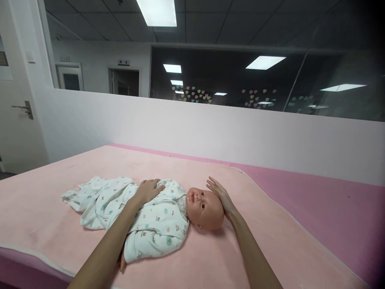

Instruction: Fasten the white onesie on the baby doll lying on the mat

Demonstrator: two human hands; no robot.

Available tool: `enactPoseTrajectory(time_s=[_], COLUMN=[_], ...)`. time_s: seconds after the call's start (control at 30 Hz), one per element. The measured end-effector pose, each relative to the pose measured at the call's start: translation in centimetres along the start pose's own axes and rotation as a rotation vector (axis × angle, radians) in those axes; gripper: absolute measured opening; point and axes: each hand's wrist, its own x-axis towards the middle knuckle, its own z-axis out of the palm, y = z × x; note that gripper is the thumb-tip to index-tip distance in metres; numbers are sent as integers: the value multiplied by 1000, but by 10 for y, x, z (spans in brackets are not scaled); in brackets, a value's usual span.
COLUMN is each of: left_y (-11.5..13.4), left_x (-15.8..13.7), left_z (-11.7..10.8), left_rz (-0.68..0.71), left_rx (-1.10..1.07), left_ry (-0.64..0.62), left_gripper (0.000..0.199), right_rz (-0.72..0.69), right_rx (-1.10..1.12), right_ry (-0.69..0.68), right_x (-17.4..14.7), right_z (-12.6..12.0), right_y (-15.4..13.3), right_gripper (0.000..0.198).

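Observation:
A baby doll lies on its back on a pink blanket, its bald head toward the right. It wears a white outfit printed with small animals and coloured shapes. Across the doll's chest rests my left hand, palm down with the fingers stretched out. My right hand lies against the crown of the doll's head, fingers extended and slightly raised. One small doll hand shows at the sleeve's end, partly behind my left forearm. The outfit's leg part spreads out to the left.
The blanket covers a pink padded surface, which shows along the right and back. Behind stands a low white wall with a window above it. A door with a metal handle is at the far left.

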Motion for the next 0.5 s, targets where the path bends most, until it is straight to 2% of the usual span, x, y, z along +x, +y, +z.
enactPoseTrajectory(time_s=[0.1,0.3,0.4,0.5], left_y=[1,1,0,0], left_x=[0,1,1,0], left_z=[-1,0,0,0], left_rz=[-8,-4,2,2], left_rx=[0,6,12,11], left_ry=[-1,6,10,8], left_gripper=[68,68,68,68], right_rz=[-13,81,64,34], right_rx=[2,-51,-31,-12], right_ry=[27,-237,-226,-150], right_x=[1,-16,-18,-13], right_z=[0,4,5,5], right_y=[0,-18,-19,-14], right_gripper=[76,53,48,43])
